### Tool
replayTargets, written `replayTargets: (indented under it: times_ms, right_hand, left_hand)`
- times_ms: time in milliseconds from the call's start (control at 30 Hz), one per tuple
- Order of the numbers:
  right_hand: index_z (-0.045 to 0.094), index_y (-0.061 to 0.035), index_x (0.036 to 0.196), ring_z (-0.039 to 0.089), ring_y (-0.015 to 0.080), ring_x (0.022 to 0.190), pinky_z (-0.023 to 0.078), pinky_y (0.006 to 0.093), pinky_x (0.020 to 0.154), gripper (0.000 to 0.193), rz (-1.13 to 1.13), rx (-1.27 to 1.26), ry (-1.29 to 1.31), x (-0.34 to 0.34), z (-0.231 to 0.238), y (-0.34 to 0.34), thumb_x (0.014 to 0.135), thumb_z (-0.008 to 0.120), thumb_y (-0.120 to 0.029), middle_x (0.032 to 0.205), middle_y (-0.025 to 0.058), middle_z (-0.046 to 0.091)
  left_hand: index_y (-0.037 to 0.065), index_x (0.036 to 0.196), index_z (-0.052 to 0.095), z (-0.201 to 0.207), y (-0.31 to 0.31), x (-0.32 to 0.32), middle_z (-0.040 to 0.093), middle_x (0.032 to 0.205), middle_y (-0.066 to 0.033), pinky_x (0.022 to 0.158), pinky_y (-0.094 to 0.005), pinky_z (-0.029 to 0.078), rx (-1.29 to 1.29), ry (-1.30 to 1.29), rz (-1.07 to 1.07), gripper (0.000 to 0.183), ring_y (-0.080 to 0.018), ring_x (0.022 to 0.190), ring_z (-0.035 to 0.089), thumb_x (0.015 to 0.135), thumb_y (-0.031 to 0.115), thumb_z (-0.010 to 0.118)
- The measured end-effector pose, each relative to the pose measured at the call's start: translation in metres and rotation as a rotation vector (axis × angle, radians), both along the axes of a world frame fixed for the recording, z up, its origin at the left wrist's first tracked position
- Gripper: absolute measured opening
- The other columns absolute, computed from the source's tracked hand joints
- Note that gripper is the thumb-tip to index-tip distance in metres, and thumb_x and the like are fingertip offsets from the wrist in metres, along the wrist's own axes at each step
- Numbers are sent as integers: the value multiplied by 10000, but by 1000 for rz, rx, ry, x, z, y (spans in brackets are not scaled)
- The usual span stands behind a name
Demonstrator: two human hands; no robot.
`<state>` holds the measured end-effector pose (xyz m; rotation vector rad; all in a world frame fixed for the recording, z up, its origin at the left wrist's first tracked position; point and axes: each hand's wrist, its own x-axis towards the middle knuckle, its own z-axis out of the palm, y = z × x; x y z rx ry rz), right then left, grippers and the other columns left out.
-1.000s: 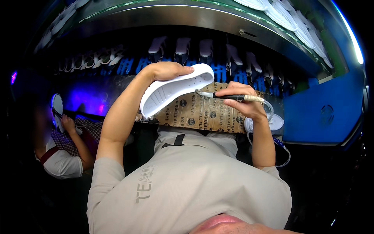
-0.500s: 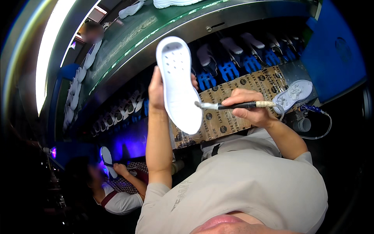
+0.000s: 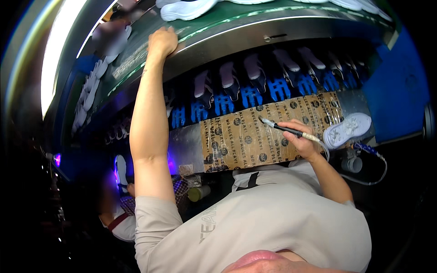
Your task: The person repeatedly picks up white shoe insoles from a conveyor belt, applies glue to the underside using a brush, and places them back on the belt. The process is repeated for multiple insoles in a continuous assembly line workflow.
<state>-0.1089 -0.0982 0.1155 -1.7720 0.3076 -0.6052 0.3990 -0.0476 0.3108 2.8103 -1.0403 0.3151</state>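
- Shoe factory line: green conveyor belt (image 3: 255, 20) carrying white shoes (image 3: 186, 9)
- Row of blue holders (image 3: 252, 96) with soles below
- Cardboard-covered workbench (image 3: 241, 139), co-worker (image 3: 120, 218) alongside

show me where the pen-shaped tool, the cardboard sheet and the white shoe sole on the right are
pen-shaped tool (image 3: 284, 128), head view, mid shaft.
cardboard sheet (image 3: 241, 136), head view, bare middle.
white shoe sole (image 3: 348, 130), head view, its centre.

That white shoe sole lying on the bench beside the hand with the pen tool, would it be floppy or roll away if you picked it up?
The white shoe sole is thin and broad, so it is probably light and bends somewhat. It lies flat with studs up, so rolling seems unlikely. The right hand holds only the pen tool.
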Motion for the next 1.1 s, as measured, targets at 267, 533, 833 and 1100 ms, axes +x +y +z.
replayTargets:
  times_ms: [267, 533, 833, 1100]
  right_hand:
    - [742, -33, 1182, 622, 187, 789, 476, 305, 711, 300, -31, 31, 120, 27, -59, -12, 885, 705, -62, 885, 84, 657]
    - [762, -42, 1157, 660, 221, 782, 522, 321, 706, 335, 9, -43, 126, 43, -104, -23, 823, 749, -21, 922, 90, 691]
    - [768, -50, 1151, 641, 243, 740, 510, 335, 648, 350, 31, -80, 138, 33, -113, -23, 801, 780, -50, 876, 98, 653]
    - [762, -102, 1195, 676, 242, 847, 536, 345, 736, 363, 42, -44, 127, 38, -115, -22, 834, 754, -60, 955, 91, 695]
  left_hand:
    - [41, 1357, 641, 21, 10, 56, 555, 1477, -213, 1134, -517, 410, 488, -57, 64, 466, -436, 1361, 524, 1001, 221, 399]
    - [69, 1538, 394, 6, 133, 312, 431, 1561, -271, 1145, -587, 361, 536, -115, 428, 617, -474, 1402, 465, 1016, 399, 398]
    - [-86, 1439, 482, 10, 198, 433, 580, 1381, -348, 1104, -448, 437, 117, -89, 376, 810, -441, 1299, 576, 948, 547, 602]
    - [-168, 1123, 687, 10, 180, 293, 681, 1172, -359, 993, -458, 503, 3, -261, 390, 884, -448, 1157, 665, 795, 651, 737]
